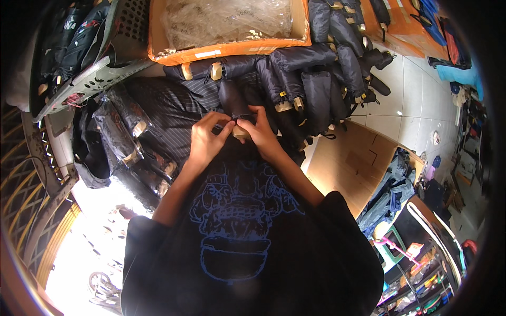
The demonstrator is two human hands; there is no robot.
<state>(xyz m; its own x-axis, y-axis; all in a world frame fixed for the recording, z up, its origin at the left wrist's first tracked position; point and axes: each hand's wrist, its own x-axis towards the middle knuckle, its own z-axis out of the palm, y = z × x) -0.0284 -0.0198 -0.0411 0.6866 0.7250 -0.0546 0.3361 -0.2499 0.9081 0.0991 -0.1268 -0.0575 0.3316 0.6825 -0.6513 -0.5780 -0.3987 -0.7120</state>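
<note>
In front of my chest is a compact folded umbrella (231, 99) in a black fabric sleeve, its pale handle end pointing toward me. My left hand (207, 135) pinches the sleeve's rim beside the handle with thumb and fingertips. On the other side, my right hand (261, 134) grips the same rim, its thumb close to the left thumb. Fingers of both hands partly cover the handle. Beneath lies dark pinstriped cloth (163, 102). To the right is a heap of similar black-sleeved umbrellas (317, 95), while several in clear plastic wrapping (118, 129) lie to the left.
An orange-edged carton (232, 54) holding crumpled clear plastic stands ahead. A grey perforated plastic crate (97, 79) leans at the upper left. At right, an open cardboard box (350, 163) holds dark blue packets, on a white tiled floor (416, 95). Metal latticework (31, 184) borders the left.
</note>
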